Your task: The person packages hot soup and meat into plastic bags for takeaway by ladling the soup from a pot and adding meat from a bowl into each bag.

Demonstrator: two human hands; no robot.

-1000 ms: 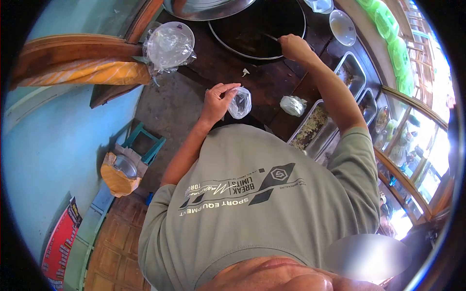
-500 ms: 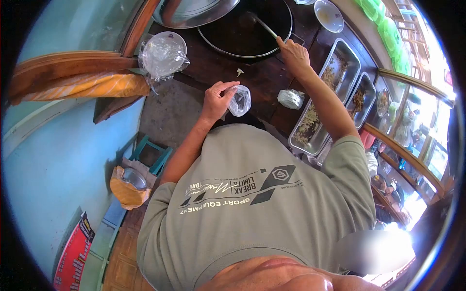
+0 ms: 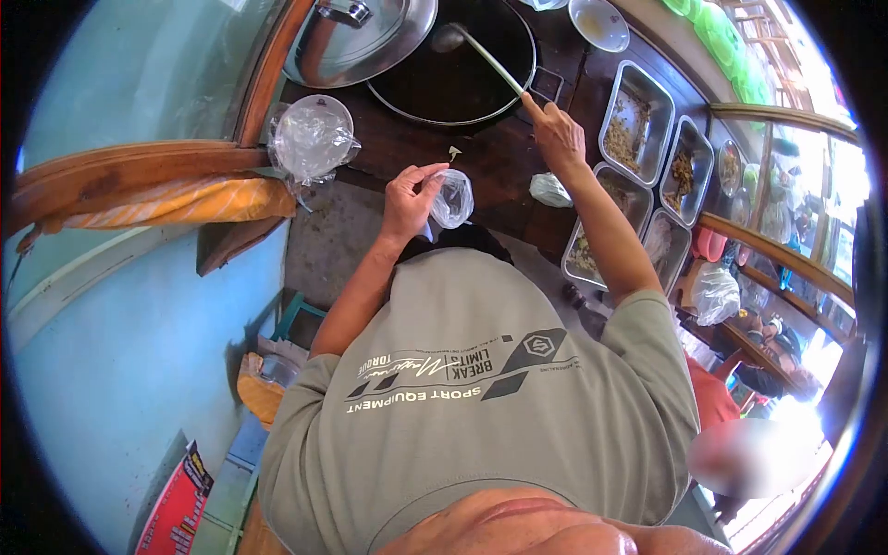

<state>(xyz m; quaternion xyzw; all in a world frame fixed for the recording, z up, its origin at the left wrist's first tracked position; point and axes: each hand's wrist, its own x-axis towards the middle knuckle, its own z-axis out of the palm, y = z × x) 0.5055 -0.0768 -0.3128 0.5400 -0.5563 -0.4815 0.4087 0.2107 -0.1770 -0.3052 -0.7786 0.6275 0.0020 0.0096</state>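
Basically, we pinch the plastic bag by its rim in our left hand, probably so it gapes, with our right hand curled round the handle end of the ladle reaching over the pot.

An orange cloth runs along a wooden beam.

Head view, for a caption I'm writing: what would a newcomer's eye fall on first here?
Probably the large dark pot at top centre, with the right hand gripping a long-handled ladle over it. Nearer the body, the left hand holds a clear plastic bag. The grey-green printed shirt fills the lower middle.
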